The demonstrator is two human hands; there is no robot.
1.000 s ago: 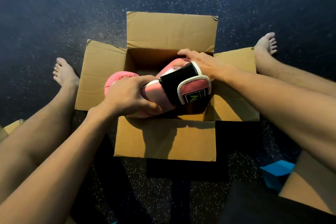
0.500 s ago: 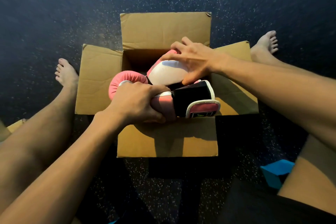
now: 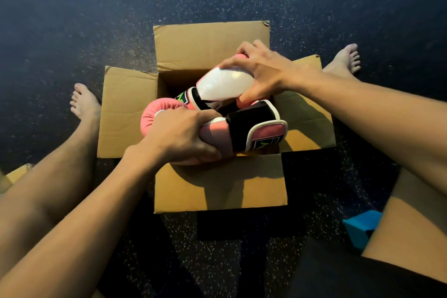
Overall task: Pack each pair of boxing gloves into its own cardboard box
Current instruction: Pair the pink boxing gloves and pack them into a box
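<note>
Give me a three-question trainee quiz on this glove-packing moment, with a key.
1. True or false: all four flaps of the cardboard box are open.
2. The left hand grips: A) the near glove, B) a flap, C) nothing.
3. Fill in: the right hand grips the far glove, whose upturned face is ___.
Key: 1 true; 2 A; 3 white.

Dark speckled floor (image 3: 72, 19), perhaps rubber
</note>
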